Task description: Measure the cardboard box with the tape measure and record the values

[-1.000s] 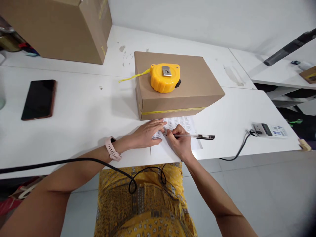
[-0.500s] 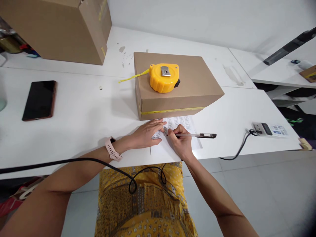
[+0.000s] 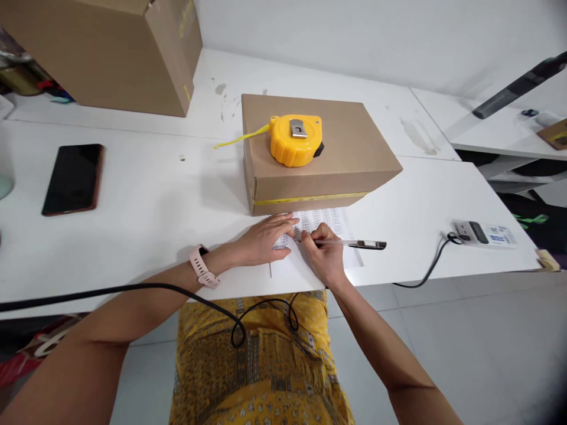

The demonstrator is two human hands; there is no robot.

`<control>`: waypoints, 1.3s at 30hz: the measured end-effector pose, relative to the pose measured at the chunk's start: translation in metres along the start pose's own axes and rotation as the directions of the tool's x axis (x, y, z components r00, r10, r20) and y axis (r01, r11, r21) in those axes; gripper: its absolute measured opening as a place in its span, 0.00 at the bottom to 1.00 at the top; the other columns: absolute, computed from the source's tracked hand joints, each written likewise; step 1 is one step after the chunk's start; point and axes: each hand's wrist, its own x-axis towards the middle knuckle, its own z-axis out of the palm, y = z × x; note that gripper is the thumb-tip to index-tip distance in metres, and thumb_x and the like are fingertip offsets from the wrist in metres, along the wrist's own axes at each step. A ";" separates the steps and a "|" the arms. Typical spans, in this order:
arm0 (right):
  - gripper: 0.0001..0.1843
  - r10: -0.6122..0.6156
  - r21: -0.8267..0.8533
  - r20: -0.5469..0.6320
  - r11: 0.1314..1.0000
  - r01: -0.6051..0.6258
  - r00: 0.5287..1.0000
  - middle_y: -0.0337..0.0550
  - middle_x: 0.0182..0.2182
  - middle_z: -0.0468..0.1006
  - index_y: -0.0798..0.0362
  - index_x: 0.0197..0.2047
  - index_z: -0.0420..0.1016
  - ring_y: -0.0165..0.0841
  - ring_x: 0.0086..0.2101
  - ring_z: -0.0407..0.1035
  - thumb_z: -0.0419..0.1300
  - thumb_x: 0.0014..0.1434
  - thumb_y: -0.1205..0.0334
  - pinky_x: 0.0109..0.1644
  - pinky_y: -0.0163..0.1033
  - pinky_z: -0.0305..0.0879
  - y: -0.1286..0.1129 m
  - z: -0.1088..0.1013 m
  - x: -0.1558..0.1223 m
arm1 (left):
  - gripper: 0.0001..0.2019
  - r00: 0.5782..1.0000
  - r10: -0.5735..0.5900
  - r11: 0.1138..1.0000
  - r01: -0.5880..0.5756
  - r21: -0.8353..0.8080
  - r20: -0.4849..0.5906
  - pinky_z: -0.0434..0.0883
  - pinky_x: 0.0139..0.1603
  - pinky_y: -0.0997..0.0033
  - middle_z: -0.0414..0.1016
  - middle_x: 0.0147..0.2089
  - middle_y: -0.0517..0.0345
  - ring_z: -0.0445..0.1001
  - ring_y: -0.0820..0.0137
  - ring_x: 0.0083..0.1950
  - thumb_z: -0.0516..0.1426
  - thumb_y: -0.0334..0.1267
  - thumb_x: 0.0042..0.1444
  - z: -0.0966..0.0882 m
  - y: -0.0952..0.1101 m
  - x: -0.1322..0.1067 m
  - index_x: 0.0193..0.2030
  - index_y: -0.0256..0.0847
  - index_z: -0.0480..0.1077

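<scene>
My right hand [image 3: 325,252] is closed around a pen [image 3: 365,244], its tip down on a printed sheet of paper [image 3: 352,257]. Flat on the left part of that sheet rests my left hand [image 3: 266,239], fingers spread and holding nothing. Just beyond both hands stands a closed cardboard box [image 3: 349,139], which covers the sheet's far edge. A yellow tape measure [image 3: 296,141] sits on top of the box with a short yellow strip reaching out to the left. Yellow tape runs along the box's near side.
A black phone [image 3: 73,179] lies at the left. Behind it stands a larger cardboard box [image 3: 128,65]. At the right, a power strip [image 3: 472,232] lies near the table [image 3: 425,212] edge with its cord hanging down. A black cable [image 3: 146,287] crosses over my left forearm.
The view has shifted very slightly. Both hands stay in place, and the outer end of the pen has tipped a little downward.
</scene>
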 end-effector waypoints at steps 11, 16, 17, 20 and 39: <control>0.18 0.004 0.001 0.003 1.000 -0.004 1.000 0.31 0.18 0.57 0.48 0.21 0.56 0.26 0.22 0.51 0.61 0.54 0.57 0.27 0.35 0.49 -0.004 -0.001 0.001 | 0.16 1.000 0.015 1.000 -0.015 -0.003 -0.009 0.54 0.76 0.57 0.61 0.74 0.47 0.53 0.61 0.77 0.58 0.33 0.56 0.001 -0.003 0.001 0.52 0.39 0.70; 0.18 0.005 0.004 -0.022 1.000 -0.005 1.000 0.31 0.18 0.58 0.48 0.21 0.56 0.27 0.23 0.52 0.61 0.54 0.57 0.27 0.36 0.50 -0.002 0.000 0.002 | 0.17 1.000 0.010 1.000 -0.010 -0.004 -0.009 0.54 0.76 0.57 0.61 0.74 0.48 0.52 0.62 0.77 0.58 0.32 0.56 0.001 -0.002 0.000 0.53 0.39 0.70; 0.18 0.006 0.002 -0.026 1.000 -0.006 1.000 0.31 0.18 0.58 0.48 0.21 0.56 0.27 0.23 0.53 0.61 0.54 0.57 0.28 0.36 0.50 -0.001 -0.001 0.002 | 0.17 1.000 0.008 1.000 -0.008 -0.003 -0.007 0.54 0.76 0.58 0.61 0.74 0.47 0.52 0.62 0.77 0.59 0.32 0.56 0.001 -0.002 0.000 0.54 0.39 0.70; 0.18 0.003 -0.007 -0.023 1.000 -0.003 1.000 0.31 0.19 0.59 0.48 0.22 0.56 0.27 0.23 0.53 0.61 0.55 0.57 0.28 0.36 0.51 0.001 -0.001 0.002 | 0.18 1.000 0.007 1.000 -0.007 -0.003 -0.005 0.54 0.76 0.58 0.61 0.74 0.47 0.52 0.61 0.77 0.59 0.32 0.56 0.001 -0.003 0.000 0.55 0.38 0.70; 0.17 0.020 0.014 -0.037 1.000 -0.019 0.999 0.30 0.18 0.58 0.48 0.21 0.56 0.27 0.23 0.53 0.62 0.54 0.58 0.28 0.36 0.51 0.002 -0.001 0.002 | 0.16 1.000 0.003 1.000 -0.003 -0.006 -0.005 0.53 0.76 0.59 0.61 0.74 0.48 0.51 0.62 0.78 0.59 0.32 0.56 0.001 -0.002 0.000 0.53 0.39 0.70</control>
